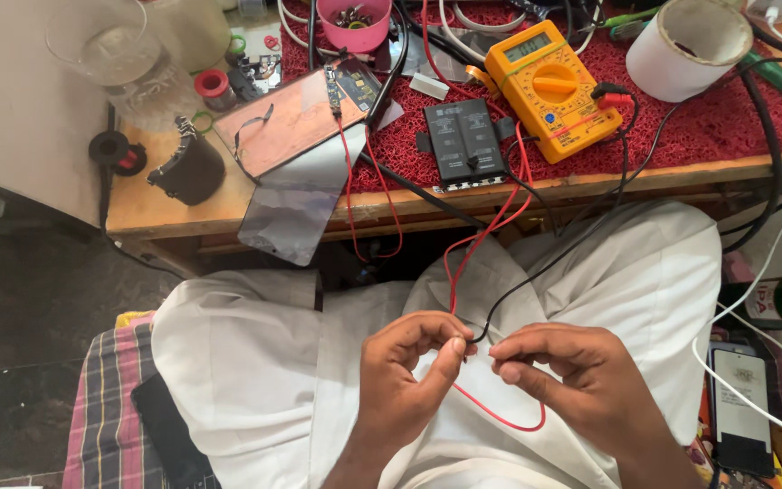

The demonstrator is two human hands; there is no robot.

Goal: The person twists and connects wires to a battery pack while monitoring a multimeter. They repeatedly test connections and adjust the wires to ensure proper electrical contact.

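Left hand [402,380] low over the white-clothed lap [255,362], fingers curled, thumb and forefinger pinched shut on the red wire [463,258] near its end; right hand [565,371] just beside it, fingertips nearly touching those of the left, thumb and forefinger closed on the black wire [536,276] where it meets the pinch; exact contact between the two wire tips hidden by the fingers. Red wire looping down below the right hand's fingers and back up between the two hands; both wires rising away from the hands, over the lap and up to the table edge [590,186]. Far above the right hand, on a red mat [726,122], a yellow multimeter [554,86] with red and black plugs in its side; just left of that, a black flat battery pack [463,140]. Well above the left hand, a copper-coloured phone back plate [291,122] lying half over a grey glossy panel [296,199] that overhangs the edge; beyond, a pink cup [353,23] of small parts. Above and far right of the right hand, a white tape roll [690,45]. Right of the right hand, near the knee, a phone [742,407] lying face up with a white cable [753,281] across it. Left of the left hand, a plaid cloth [106,407] under the leg.
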